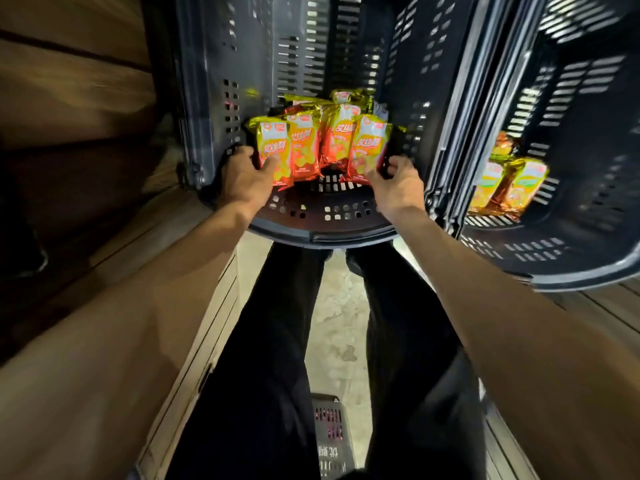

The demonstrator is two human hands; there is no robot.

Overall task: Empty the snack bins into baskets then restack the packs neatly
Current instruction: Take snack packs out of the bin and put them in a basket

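At upper centre, a row of upright snack packs (322,143) stood in a dark slotted bin (322,216). The left hand (246,178) gripped the leftmost pack (273,147), thumb across its front. The right hand (394,183) curled round the rightmost pack (369,143).

In the bin (329,220), a row of packs (322,143) stands upright — left hand (244,174) gripping one end, right hand (394,183) the other. A second bin (571,265) alongside holds more packs (509,188).
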